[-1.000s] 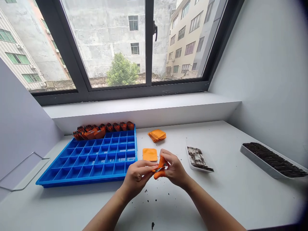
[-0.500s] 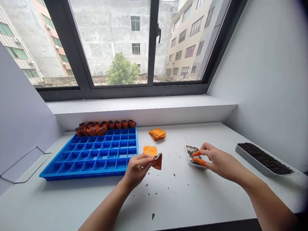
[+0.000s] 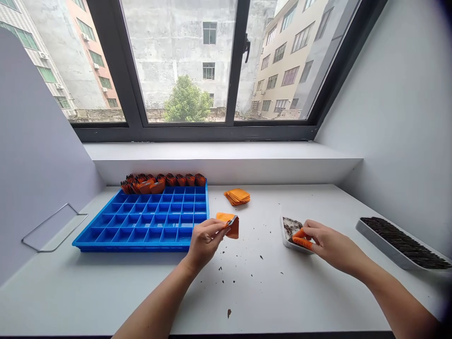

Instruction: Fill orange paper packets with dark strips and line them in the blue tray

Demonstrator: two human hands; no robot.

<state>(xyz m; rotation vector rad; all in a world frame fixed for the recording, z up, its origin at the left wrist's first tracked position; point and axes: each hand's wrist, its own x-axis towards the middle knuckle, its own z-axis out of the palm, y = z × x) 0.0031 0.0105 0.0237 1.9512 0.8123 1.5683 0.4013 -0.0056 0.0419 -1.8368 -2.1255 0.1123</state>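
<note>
My left hand (image 3: 208, 240) pinches a small orange pouch (image 3: 233, 229) by its upper edge, above the white table. Just behind it, an orange piece (image 3: 223, 216) is partly covered by the hand and pouch. On the right, my right hand (image 3: 323, 240), with orange covers on thumb and finger, dips its closed fingertips into a small clear tub (image 3: 286, 241) of dark crumbs (image 3: 291, 227). What the fingertips hold, if anything, is hidden. A stack of orange pieces (image 3: 237, 196) lies farther back.
A blue compartment tray (image 3: 134, 247) stands left, with filled orange pouches (image 3: 157, 185) along its back. A long container (image 3: 376, 244) of dark strips is at the far right. A wire stand (image 3: 52, 226) is far left. Dark crumbs dot the white table (image 3: 254, 301).
The view has shifted slightly. The fingers of my right hand have come together, deeper in the tub. My left hand still holds the pouch, now overlapping the orange piece behind it more.
</note>
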